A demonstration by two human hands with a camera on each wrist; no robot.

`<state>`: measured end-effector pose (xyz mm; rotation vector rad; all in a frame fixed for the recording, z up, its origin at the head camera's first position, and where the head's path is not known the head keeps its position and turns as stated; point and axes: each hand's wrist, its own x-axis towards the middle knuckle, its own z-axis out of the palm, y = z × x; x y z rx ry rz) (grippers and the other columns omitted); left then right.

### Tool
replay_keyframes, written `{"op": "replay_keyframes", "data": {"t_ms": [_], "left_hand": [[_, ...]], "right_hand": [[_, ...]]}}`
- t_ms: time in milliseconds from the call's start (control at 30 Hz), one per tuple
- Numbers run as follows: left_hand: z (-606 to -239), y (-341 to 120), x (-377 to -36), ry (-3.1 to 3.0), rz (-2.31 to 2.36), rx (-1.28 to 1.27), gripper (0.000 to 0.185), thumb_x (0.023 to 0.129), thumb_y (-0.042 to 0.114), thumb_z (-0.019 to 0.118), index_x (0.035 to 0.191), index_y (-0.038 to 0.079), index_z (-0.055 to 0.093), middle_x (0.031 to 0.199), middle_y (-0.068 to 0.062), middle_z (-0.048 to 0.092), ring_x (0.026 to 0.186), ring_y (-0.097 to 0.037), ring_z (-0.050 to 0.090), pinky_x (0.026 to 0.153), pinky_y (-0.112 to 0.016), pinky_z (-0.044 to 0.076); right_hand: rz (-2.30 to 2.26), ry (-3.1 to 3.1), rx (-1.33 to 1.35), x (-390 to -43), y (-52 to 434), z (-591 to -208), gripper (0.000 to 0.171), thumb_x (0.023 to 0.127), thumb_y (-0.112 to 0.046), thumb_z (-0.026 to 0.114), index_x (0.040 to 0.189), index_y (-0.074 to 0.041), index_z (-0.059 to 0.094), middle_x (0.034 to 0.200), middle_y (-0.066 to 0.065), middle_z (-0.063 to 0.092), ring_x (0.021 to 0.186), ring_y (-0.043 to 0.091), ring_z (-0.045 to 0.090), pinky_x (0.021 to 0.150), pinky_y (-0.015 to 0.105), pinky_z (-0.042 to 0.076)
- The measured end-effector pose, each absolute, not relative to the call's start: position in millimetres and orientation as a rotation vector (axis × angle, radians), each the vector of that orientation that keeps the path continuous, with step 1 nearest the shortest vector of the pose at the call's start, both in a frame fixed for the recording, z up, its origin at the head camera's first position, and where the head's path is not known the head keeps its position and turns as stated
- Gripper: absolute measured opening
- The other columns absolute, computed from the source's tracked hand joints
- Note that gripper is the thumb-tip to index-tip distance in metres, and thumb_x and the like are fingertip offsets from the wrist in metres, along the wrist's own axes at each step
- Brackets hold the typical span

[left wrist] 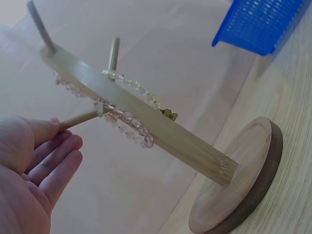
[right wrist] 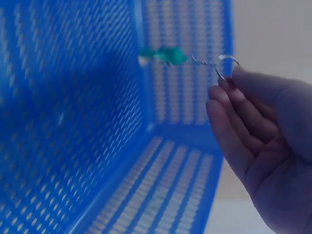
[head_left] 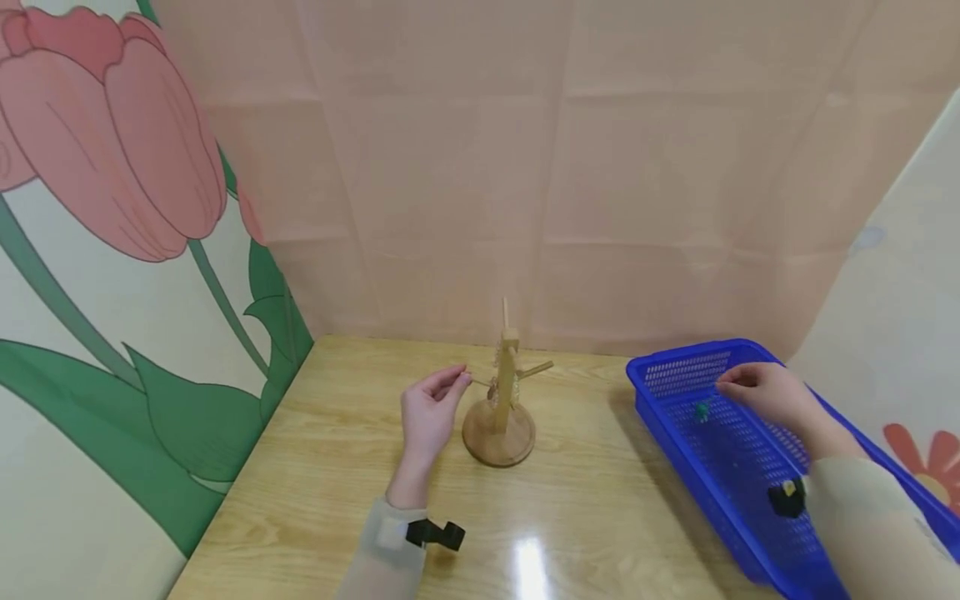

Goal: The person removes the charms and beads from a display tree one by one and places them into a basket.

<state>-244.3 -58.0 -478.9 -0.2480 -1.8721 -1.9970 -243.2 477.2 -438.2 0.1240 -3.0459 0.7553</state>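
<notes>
Left grip (head_left: 431, 408) pinched a stand's (head_left: 506, 404) peg (left wrist: 79, 120) toward the counter's (head_left: 592, 475) far edge; my right grip (head_left: 767, 393), a charm's (right wrist: 173, 56) ring (right wrist: 227, 57) over the basket (head_left: 684, 377).

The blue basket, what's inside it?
The right hand dangles a green charm by its ring over the blue basket's floor. A pale speck there is too small to name. The right sleeve hides part, so anything under it can't be seen.

green charm (right wrist: 173, 55) on silver ring (right wrist: 226, 57), pinched in r grip (head_left: 768, 392); wooden stand (left wrist: 180, 141) upright on tbl (head_left: 322, 433), w/ bead bracelets (left wrist: 127, 117).
</notes>
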Motion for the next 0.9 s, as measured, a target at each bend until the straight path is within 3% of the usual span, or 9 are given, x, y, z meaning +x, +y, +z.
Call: {"op": "replay_keyframes", "data": {"t_ms": [100,200,400,567,700,900], "left_hand": [[-479,-57,-244,-1.873,-1.997,-0.240,0.015,0.094,0.005,0.084,0.108,0.001,0.082,0.103,-0.016,0.081,0.090,-0.036,0.079,0.081,-0.023,0.065],[-480,-57,-245,-1.882,-1.986,-0.232,0.017,0.094,0.006,0.084,0.109,0.000,0.082,0.102,-0.015,0.081,0.088,-0.029,0.080,0.081,-0.024,0.066],[-482,-58,-246,-1.887,-1.975,-0.238,0.019,0.094,0.007,0.084,0.110,-0.002,0.081,0.102,-0.015,0.081,0.092,-0.042,0.078,0.082,-0.025,0.066],[-481,-59,-246,-1.889,-1.958,-0.235,0.017,0.095,0.006,0.084,0.110,-0.001,0.082,0.102,-0.014,0.081,0.093,-0.048,0.076,0.082,-0.024,0.065],[-481,-59,-246,-1.894,-1.950,-0.232,0.018,0.094,0.007,0.084,0.110,-0.001,0.082,0.101,-0.013,0.081,0.091,-0.042,0.078,0.081,-0.023,0.065],[-481,-58,-246,-1.887,-1.941,-0.230,0.017,0.094,0.009,0.084,0.109,0.001,0.083,0.100,-0.014,0.081,0.086,-0.028,0.080,0.080,-0.021,0.065]], "right_hand": [[0.695,-3.107,0.137,-248,491,-448,0.030,0.108,-0.028,0.068,0.112,0.000,0.076,0.100,0.009,0.075,0.090,0.025,0.069,0.075,0.045,0.061],[0.690,-3.131,0.112,-250,500,-456,0.029,0.107,-0.027,0.069,0.110,0.001,0.076,0.096,0.007,0.074,0.086,0.023,0.067,0.071,0.041,0.060],[0.681,-3.118,0.066,-251,517,-470,0.026,0.107,-0.023,0.069,0.108,0.003,0.075,0.088,0.004,0.073,0.079,0.019,0.065,0.068,0.037,0.056],[0.652,-3.102,0.048,-250,529,-480,0.026,0.104,-0.020,0.070,0.108,0.005,0.074,0.092,0.011,0.075,0.083,0.026,0.069,0.073,0.051,0.061],[0.569,-3.097,0.071,-250,537,-489,0.021,0.100,-0.016,0.071,0.103,0.005,0.074,0.093,0.017,0.075,0.086,0.036,0.070,0.078,0.064,0.059],[0.515,-3.133,0.025,-252,542,-494,0.019,0.096,-0.014,0.073,0.099,0.005,0.073,0.091,0.019,0.073,0.084,0.039,0.070,0.074,0.063,0.058]]}}
